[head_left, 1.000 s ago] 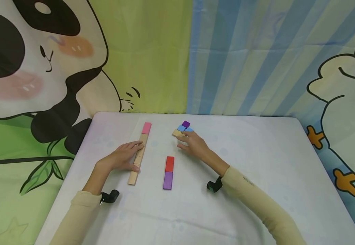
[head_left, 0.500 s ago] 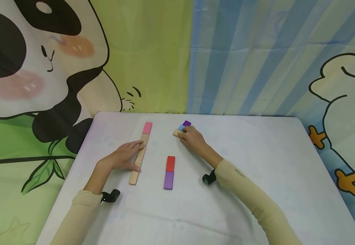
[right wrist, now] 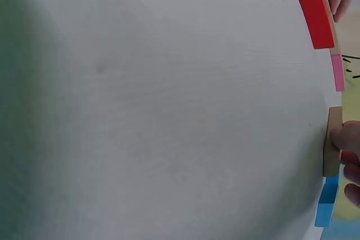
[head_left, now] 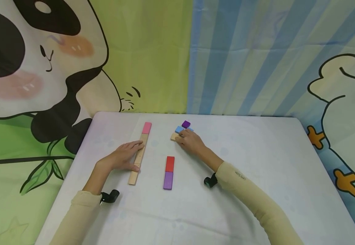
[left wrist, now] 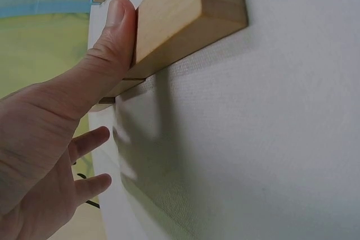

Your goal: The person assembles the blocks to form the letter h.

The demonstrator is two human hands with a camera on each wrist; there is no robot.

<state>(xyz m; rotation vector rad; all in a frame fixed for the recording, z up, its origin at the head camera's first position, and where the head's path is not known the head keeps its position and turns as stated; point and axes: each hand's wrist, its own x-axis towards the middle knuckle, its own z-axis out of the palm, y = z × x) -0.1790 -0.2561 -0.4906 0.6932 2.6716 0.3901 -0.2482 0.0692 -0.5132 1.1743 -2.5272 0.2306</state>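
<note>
My left hand (head_left: pixel 123 156) lies along a straight row of plain wooden blocks (head_left: pixel 139 157), its spread fingers and thumb touching the row's left side. A pink block (head_left: pixel 147 128) forms the row's far end. In the left wrist view, the thumb presses the side of a wooden block (left wrist: pixel 171 18) with a printed number. Farther back, my right hand (head_left: pixel 191 142) pinches a plain wooden block (head_left: pixel 174 136) between thumb and fingers. Blue blocks (head_left: pixel 179 129) sit just behind that block, partly covered by the hand, and a dark purple block (head_left: pixel 186 124) lies beyond them.
Between the hands, a red block (head_left: pixel 170 164) and a light purple block (head_left: pixel 168 180) stand end to end on the white table (head_left: pixel 242 204). A cartoon-printed curtain (head_left: pixel 153 68) hangs behind the table's far edge.
My right hand has closed on the wooden block and drawn it slightly left and nearer, away from the dark purple block. A blue block has shifted with it. My left hand stays put.
</note>
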